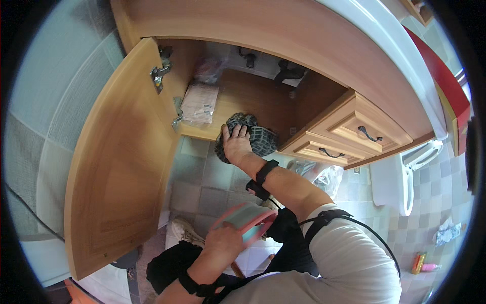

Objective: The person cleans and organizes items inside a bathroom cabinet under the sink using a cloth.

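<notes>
My right hand (238, 145) presses down on a bunched dark grey checked cloth (263, 141) at the front edge of the cabinet floor (202, 131). Its fingers are curled over the fabric, and part of the cloth hangs past the edge. Lower down, close to my knees, my left hand (224, 240) grips a grey-green plastic container (238, 217) with a pink rim, held tilted. My fingers under it are partly hidden. On the cabinet floor, left of the cloth, lies a clear plastic pack (200, 103) of pale flat items.
The wooden cabinet door (119, 162) stands wide open on the left. Dark pipes (288, 72) show at the cabinet's back, near a crumpled plastic bag (209, 69). Drawers (372, 131) adjoin on the right, with a clear bag (329, 177) below and a toilet (392, 180) beyond.
</notes>
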`<move>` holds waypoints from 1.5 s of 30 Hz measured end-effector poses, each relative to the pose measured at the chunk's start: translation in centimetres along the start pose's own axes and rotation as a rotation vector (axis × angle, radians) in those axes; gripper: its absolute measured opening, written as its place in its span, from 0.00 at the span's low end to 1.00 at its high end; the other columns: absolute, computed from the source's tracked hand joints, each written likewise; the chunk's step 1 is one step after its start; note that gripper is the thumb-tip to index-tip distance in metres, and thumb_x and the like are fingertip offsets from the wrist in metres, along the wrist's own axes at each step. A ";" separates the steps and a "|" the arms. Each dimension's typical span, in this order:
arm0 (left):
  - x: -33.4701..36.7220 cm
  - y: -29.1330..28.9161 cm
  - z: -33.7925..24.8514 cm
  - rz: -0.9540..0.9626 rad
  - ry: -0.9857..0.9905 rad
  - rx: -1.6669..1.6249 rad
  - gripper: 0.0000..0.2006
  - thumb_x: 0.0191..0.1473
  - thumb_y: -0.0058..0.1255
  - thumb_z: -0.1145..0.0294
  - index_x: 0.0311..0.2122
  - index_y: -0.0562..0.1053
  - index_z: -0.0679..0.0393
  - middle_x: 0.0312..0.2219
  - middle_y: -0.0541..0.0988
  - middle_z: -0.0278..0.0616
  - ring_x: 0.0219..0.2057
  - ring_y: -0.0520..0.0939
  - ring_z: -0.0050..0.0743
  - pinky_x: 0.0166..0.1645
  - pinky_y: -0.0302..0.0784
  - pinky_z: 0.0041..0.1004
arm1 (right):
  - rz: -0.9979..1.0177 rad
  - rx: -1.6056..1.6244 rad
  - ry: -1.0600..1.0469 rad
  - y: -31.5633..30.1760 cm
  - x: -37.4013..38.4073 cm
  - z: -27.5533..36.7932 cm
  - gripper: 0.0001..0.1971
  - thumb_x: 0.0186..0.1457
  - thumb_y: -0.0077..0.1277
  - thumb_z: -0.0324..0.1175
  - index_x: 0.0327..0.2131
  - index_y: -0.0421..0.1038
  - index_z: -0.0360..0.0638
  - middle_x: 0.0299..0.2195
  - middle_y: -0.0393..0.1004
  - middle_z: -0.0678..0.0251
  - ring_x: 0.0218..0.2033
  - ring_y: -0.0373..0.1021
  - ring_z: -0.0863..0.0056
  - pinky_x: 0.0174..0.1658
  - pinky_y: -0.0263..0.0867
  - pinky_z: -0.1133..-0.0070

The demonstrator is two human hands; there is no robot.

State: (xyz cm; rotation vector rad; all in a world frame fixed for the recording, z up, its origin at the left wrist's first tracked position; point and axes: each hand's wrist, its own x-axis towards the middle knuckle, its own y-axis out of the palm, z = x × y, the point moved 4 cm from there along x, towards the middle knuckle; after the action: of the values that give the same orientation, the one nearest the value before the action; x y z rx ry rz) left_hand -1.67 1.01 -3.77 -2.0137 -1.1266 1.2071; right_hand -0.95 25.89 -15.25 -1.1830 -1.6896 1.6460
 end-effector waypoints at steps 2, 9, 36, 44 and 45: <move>-0.2 -2.9 -1.4 -0.018 0.027 -0.076 0.11 0.47 0.44 0.71 0.28 0.77 0.65 0.29 0.79 0.56 0.28 0.82 0.48 0.30 0.79 0.41 | -0.028 0.009 -0.050 0.4 -0.4 -1.1 0.35 0.56 0.40 0.35 0.65 0.37 0.45 0.61 0.45 0.35 0.61 0.45 0.37 0.59 0.50 0.53; 0.1 -4.3 -1.6 0.246 -0.096 0.010 0.21 0.54 0.46 0.50 0.55 0.63 0.21 0.41 0.78 0.29 0.50 0.75 0.25 0.50 0.72 0.25 | 0.147 0.007 0.273 3.2 -0.8 -9.7 0.41 0.51 0.48 0.37 0.65 0.37 0.41 0.60 0.47 0.36 0.59 0.48 0.35 0.57 0.52 0.53; 2.9 -1.1 3.7 0.205 -0.186 -0.091 0.21 0.49 0.45 0.69 0.40 0.67 0.83 0.25 0.79 0.60 0.25 0.83 0.52 0.29 0.79 0.42 | -0.310 0.414 0.522 -0.1 20.0 -17.8 0.34 0.54 0.44 0.55 0.56 0.59 0.38 0.50 0.68 0.49 0.52 0.64 0.55 0.55 0.59 0.64; 2.8 -0.9 4.4 0.213 -0.215 -0.144 0.19 0.51 0.41 0.71 0.41 0.68 0.80 0.27 0.80 0.55 0.30 0.83 0.50 0.35 0.78 0.42 | -0.318 0.345 0.614 -2.9 19.0 -21.2 0.34 0.54 0.45 0.53 0.56 0.58 0.37 0.47 0.71 0.50 0.49 0.69 0.57 0.51 0.64 0.67; 2.6 0.7 5.2 0.208 -0.224 -0.141 0.19 0.51 0.41 0.71 0.41 0.68 0.80 0.27 0.80 0.55 0.30 0.83 0.50 0.35 0.78 0.42 | -0.362 0.379 0.574 -3.4 18.5 -20.5 0.34 0.53 0.45 0.53 0.56 0.58 0.38 0.48 0.71 0.50 0.49 0.68 0.57 0.51 0.63 0.67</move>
State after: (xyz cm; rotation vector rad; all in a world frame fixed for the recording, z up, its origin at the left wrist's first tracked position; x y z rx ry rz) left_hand -5.36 3.05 -7.87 -2.1871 -1.1558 1.5278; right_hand 6.14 52.72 -12.98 -0.9666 -1.0929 1.1828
